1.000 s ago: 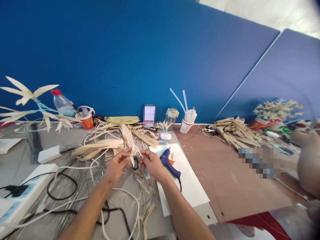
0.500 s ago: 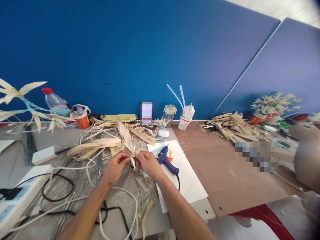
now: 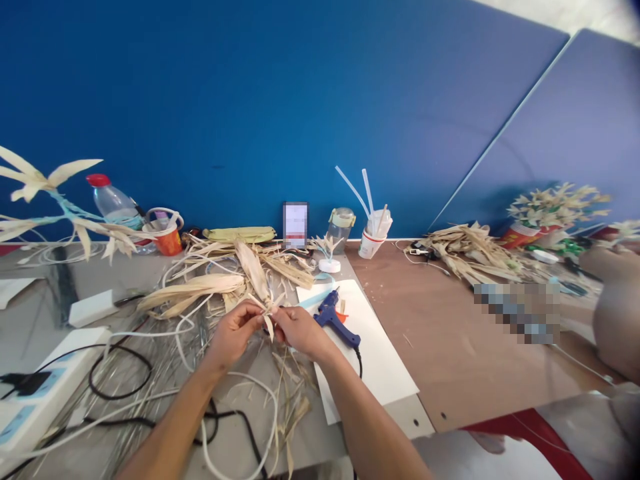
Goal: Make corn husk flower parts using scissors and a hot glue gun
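Between my two hands is a small flower of pale corn husk petals [image 3: 270,327], its petals pointing up and down. My left hand [image 3: 241,331] pinches it from the left, fingers closed. From the other side, my right hand [image 3: 296,328] grips it with thumb and fingers pressed together. The fingers hide the flower's centre. Just right of my right hand, a blue glue gun [image 3: 337,317] lies on white paper [image 3: 385,373]. Dried corn husks [image 3: 200,292] are heaped behind and left of my hands.
A white power strip [image 3: 40,387] and looping cables lie at the left. Behind stand a bottle [image 3: 113,202], an orange cup [image 3: 167,241], a phone [image 3: 295,225], a jar [image 3: 339,230] and a cup with straws [image 3: 371,245]. Another person's arm [image 3: 617,313] is at the right.
The view has shifted slightly. My hands stay together at the flower, and more of its petals now show spread between my fingers.
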Motion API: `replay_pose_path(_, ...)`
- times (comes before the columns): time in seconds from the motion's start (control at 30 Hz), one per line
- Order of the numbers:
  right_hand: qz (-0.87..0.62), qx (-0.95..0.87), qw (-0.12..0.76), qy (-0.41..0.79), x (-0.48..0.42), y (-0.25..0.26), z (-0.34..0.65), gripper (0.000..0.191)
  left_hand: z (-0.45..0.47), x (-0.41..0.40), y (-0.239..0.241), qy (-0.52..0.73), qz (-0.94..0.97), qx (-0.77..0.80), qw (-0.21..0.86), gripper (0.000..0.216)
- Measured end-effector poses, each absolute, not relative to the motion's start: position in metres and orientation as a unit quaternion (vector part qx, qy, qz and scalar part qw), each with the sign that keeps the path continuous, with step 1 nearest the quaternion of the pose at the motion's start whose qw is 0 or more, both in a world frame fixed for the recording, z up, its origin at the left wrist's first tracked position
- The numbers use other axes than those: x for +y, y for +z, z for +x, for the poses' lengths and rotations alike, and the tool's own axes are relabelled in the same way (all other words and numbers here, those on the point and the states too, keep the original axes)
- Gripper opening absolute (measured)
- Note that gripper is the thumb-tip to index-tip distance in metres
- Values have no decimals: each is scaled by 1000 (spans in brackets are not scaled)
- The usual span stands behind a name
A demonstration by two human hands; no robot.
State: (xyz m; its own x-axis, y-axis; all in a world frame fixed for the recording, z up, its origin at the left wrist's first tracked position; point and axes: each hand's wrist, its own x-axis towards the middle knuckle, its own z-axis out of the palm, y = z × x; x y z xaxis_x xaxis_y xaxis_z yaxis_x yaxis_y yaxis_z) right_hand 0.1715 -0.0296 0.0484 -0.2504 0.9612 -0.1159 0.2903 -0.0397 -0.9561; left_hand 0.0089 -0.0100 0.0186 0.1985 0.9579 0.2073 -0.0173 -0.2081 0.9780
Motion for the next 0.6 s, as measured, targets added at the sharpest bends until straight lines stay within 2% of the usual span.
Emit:
replay_pose_path(0.2,-519,-597,332,514,-29,50,171,51,8,-10,15,487,585,401,510,21)
replay_pose_path(0.43,-459,-444,265,722,-28,50,174,47,6,-14,18,479,613,357,517,19)
replay_pose_path(0.6,-384,-380,240,807,-31,51,176,40,4,-17,23,477,626,328,524,20)
